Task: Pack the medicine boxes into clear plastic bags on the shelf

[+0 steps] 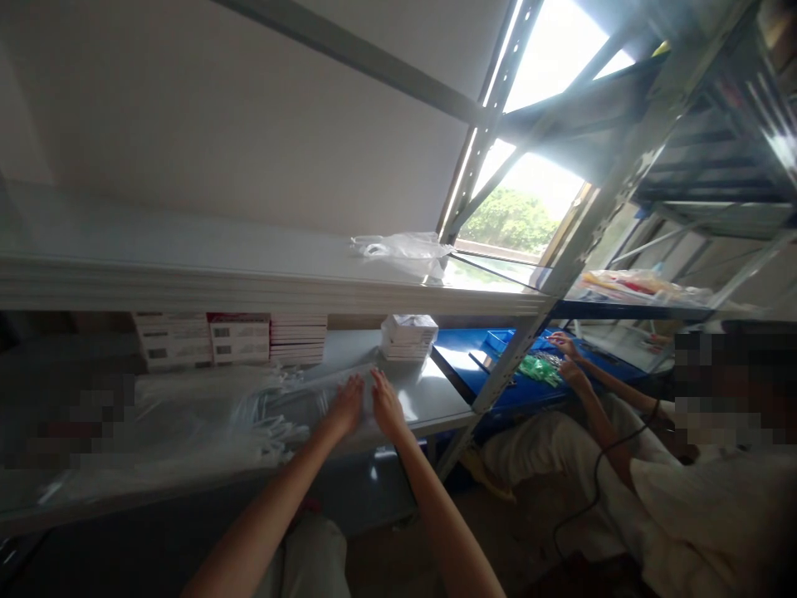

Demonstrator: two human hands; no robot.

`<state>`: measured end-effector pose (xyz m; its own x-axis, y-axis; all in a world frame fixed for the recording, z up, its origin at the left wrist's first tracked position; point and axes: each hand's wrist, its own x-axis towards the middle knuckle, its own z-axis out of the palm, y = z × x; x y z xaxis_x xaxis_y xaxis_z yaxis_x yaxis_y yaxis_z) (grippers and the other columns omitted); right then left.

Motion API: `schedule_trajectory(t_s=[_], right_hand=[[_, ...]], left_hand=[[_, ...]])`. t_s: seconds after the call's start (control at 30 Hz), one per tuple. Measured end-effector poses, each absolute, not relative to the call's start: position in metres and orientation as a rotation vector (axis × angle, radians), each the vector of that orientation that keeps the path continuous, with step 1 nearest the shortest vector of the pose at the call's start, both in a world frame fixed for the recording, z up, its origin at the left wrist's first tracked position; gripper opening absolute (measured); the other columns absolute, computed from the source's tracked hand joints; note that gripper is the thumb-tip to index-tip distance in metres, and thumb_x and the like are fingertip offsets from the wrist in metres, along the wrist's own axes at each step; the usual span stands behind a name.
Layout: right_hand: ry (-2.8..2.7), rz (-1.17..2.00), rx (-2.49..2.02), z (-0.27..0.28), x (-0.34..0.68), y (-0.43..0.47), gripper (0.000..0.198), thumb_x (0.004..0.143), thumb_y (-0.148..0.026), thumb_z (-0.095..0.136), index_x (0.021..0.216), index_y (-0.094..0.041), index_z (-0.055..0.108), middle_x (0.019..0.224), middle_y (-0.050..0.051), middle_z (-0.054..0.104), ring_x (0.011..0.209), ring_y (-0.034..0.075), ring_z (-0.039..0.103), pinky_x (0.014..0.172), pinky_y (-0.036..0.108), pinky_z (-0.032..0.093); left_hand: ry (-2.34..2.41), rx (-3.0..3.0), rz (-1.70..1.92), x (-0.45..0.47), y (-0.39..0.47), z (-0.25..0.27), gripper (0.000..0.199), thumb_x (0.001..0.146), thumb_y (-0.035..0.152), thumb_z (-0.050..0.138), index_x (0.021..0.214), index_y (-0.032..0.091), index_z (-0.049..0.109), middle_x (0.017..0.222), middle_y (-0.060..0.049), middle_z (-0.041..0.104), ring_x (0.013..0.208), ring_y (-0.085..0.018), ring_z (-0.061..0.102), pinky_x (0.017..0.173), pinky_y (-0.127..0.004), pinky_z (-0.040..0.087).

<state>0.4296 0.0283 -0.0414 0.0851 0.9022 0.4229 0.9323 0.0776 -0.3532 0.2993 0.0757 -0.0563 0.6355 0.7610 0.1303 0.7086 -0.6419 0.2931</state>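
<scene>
Side by side over the grey shelf are my left hand (pixel 349 404) and my right hand (pixel 387 404), a narrow gap between them. Both have their fingers stretched out. My left hand rests on or just above a thin clear plastic bag (pixel 311 390), whose edges blur into the shelf. My right hand is at the bag's right end; whether it touches the plastic I cannot tell. To the left lies a heap of clear plastic bags (pixel 193 415) with bunched whitish ends.
Behind the bags stand stacked white and red boxes (pixel 240 340); a small white stack (pixel 409 336) is right of them. A crumpled plastic bag (pixel 402 247) lies on the upper shelf. Beyond the metal post (pixel 516 349), a co-worker's hands (pixel 573 365) handle small items near green pieces (pixel 540 370).
</scene>
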Motion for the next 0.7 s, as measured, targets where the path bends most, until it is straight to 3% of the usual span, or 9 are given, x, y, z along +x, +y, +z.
schedule_trajectory(t_s=[0.13, 0.27, 0.5, 0.6, 0.7], right_hand=[[-2.008, 0.06, -1.887, -0.067, 0.422, 0.045, 0.047, 0.097, -0.034, 0.03, 0.141, -0.018, 0.035, 0.146, 0.009, 0.037, 0.137, 0.021, 0.028, 0.11, 0.043, 0.025], [-2.013, 0.003, -2.015, -0.078, 0.442, 0.04, 0.049, 0.097, -0.04, 0.029, 0.142, -0.022, 0.034, 0.148, 0.008, 0.033, 0.138, 0.021, 0.024, 0.11, 0.046, 0.022], [-1.896, 0.009, -2.173, -0.067, 0.458, 0.037, 0.051, 0.097, -0.042, 0.025, 0.144, -0.021, 0.029, 0.151, 0.011, 0.024, 0.141, 0.026, 0.016, 0.107, 0.06, 0.013], [-1.787, -0.08, -2.104, -0.056, 0.447, 0.057, 0.047, 0.097, -0.032, 0.027, 0.142, -0.02, 0.033, 0.145, 0.014, 0.037, 0.137, 0.025, 0.026, 0.108, 0.056, 0.015], [-1.421, 0.085, -2.145, -0.045, 0.442, 0.084, 0.039, 0.094, -0.029, 0.034, 0.126, -0.016, 0.054, 0.126, 0.019, 0.056, 0.125, 0.03, 0.042, 0.101, 0.053, 0.026]], left_hand=[[1.368, 2.641, 0.397, 0.29, 0.081, -0.067, 0.051, 0.092, 0.023, 0.027, 0.141, 0.013, 0.033, 0.15, -0.015, 0.026, 0.14, -0.029, 0.017, 0.111, -0.054, 0.016], [1.503, 2.623, 0.438, 0.28, 0.082, -0.071, 0.057, 0.091, 0.048, 0.034, 0.141, 0.022, 0.036, 0.151, -0.011, 0.025, 0.14, -0.034, 0.016, 0.11, -0.058, 0.013], [1.552, 2.609, 0.435, 0.28, 0.081, -0.073, 0.058, 0.088, 0.053, 0.038, 0.141, 0.028, 0.036, 0.152, -0.012, 0.024, 0.139, -0.036, 0.015, 0.108, -0.061, 0.011], [1.547, 2.616, 0.426, 0.28, 0.08, -0.072, 0.059, 0.088, 0.055, 0.036, 0.141, 0.028, 0.035, 0.152, -0.012, 0.024, 0.139, -0.036, 0.015, 0.108, -0.06, 0.011], [1.535, 2.619, 0.402, 0.28, 0.079, -0.07, 0.06, 0.089, 0.054, 0.034, 0.142, 0.026, 0.034, 0.152, -0.013, 0.024, 0.14, -0.036, 0.014, 0.108, -0.06, 0.01]])
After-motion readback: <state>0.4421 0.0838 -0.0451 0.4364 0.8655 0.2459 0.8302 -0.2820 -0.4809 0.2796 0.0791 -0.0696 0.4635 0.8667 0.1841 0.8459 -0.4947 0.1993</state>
